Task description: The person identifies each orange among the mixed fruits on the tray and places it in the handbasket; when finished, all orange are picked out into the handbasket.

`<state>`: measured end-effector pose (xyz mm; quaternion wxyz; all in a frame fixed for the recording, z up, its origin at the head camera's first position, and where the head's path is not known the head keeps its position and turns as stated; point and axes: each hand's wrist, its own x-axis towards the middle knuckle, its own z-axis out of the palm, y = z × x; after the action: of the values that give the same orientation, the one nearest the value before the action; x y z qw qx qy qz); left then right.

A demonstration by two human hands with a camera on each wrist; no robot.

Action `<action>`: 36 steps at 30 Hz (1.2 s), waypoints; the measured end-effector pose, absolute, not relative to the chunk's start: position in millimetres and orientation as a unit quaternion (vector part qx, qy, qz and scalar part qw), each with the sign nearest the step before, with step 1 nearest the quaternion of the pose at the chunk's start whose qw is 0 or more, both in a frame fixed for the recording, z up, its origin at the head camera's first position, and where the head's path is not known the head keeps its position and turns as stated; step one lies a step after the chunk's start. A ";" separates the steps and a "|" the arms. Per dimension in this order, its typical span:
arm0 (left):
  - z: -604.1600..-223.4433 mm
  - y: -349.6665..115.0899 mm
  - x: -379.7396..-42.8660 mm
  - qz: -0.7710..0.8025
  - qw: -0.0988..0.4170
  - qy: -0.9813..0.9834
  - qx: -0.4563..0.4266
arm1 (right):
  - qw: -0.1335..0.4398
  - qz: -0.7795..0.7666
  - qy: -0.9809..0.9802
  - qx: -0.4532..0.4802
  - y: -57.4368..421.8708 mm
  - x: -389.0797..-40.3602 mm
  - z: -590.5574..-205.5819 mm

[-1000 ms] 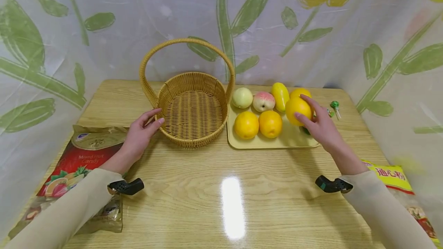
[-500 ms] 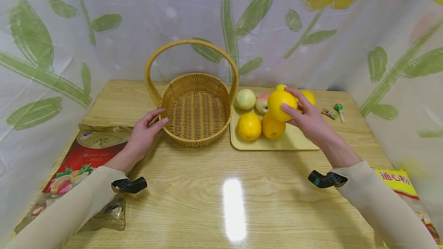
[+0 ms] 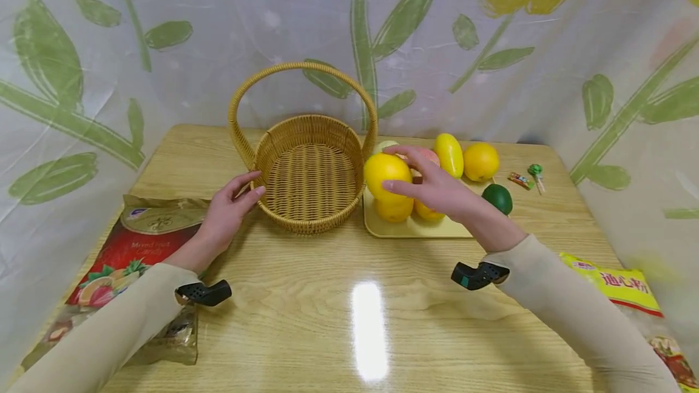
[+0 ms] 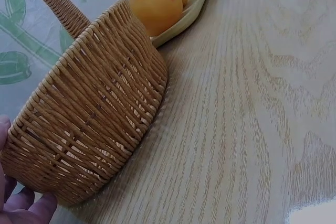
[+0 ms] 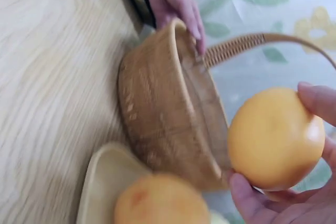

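My right hand (image 3: 437, 184) grips an orange (image 3: 386, 176) between fingers and thumb, raised over the left part of the yellow tray (image 3: 459, 228). In the right wrist view the held orange (image 5: 275, 137) appears in front of the basket's opening. The wicker basket (image 3: 308, 223), with a tall hoop handle and only its woven bottom showing inside, stands left of the tray. At its left rim, my left hand (image 3: 226, 208) holds on with thumb and fingers. Two more oranges lie at the tray's front, partly covered by the held one and my right hand.
On the tray's back side sit a mango (image 3: 449, 155), another orange (image 3: 480, 161), a peach and a pale round fruit, partly hidden. A dark green fruit (image 3: 497, 199), wrapped candy (image 3: 520, 180) and lollipop (image 3: 536, 171) lie rightward. Bags (image 3: 147, 241) flank both sides.
My right hand has carried the orange leftward from the tray's right side to near the basket's rim. The left hand has stayed at the basket's rim.
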<state>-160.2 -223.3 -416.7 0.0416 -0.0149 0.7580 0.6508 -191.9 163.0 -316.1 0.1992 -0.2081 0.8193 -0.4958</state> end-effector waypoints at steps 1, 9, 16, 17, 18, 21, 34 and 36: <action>-417.0 -223.3 -160.5 0.650 0.041 0.758 -0.015 | 0.206 -0.489 0.818 -0.221 155.4 -193.0 -315.4; -418.5 -222.3 -161.4 0.650 0.035 0.759 -0.014 | 0.227 -0.443 0.817 -0.290 80.7 -219.3 -314.4; -417.7 -220.7 -162.2 0.646 0.030 0.763 -0.017 | 0.186 -0.382 0.864 -0.271 23.9 -260.4 -328.4; -417.3 -220.6 -162.0 0.645 0.031 0.763 -0.018 | 0.185 -0.378 0.868 -0.263 17.8 -265.1 -331.6; -416.9 -220.5 -161.7 0.645 0.032 0.764 -0.018 | 0.184 -0.376 0.871 -0.256 12.1 -269.3 -335.6; -416.1 -220.6 -160.6 0.644 0.033 0.764 -0.020 | 0.191 -0.372 0.877 -0.236 -2.4 -279.3 -347.3; -418.2 -221.3 -159.9 0.651 0.033 0.758 -0.021 | 0.203 -0.382 0.881 -0.190 -29.6 -294.6 -376.1; -417.9 -221.0 -160.4 0.651 0.033 0.758 -0.019 | 0.209 -0.375 0.883 -0.191 -30.2 -294.2 -373.3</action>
<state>-160.4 -221.0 -417.9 0.0335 -0.0192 0.7583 0.6507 -294.2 -30.2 -373.3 0.2093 -0.1911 0.8827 -0.3749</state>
